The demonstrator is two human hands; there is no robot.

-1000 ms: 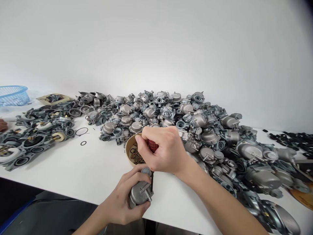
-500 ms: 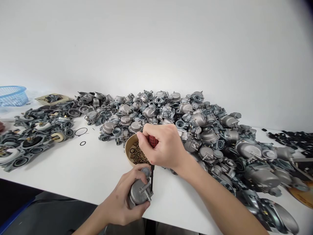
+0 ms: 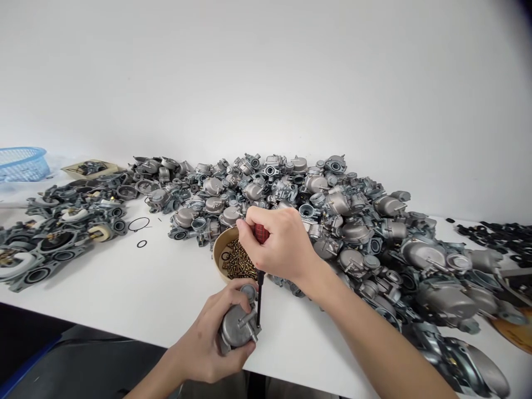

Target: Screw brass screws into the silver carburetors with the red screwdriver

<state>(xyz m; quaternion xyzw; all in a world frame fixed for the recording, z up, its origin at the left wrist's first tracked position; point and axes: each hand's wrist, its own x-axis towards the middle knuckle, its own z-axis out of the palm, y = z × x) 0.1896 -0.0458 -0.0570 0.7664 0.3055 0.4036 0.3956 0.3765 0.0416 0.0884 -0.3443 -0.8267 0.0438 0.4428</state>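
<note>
Near the table's front edge, my left hand (image 3: 216, 332) is wrapped round a grey metal carburetor (image 3: 238, 327), its rounded bowl facing up. My right hand (image 3: 278, 244) grips the red handle of a screwdriver (image 3: 259, 299) from above. The black shaft points down, and its tip meets the right-hand edge of the carburetor; the screw under it is too small to make out. Just behind my hands stands a tan bowl (image 3: 220, 244) holding many small brass-coloured screws (image 3: 239, 260) and a black ring; my right hand partly covers it.
A large heap of carburetors (image 3: 336, 202) spreads along the wall and down the right side. Open carburetor bodies (image 3: 58, 238) with white floats lie at left, near two black rings (image 3: 142, 244). Black parts (image 3: 494, 235) lie far right; a blue basket (image 3: 22, 164) stands far left.
My right hand and the screwdriver handle have shifted very slightly, the tip staying at the carburetor's edge. My left hand keeps the same hold on the carburetor.
</note>
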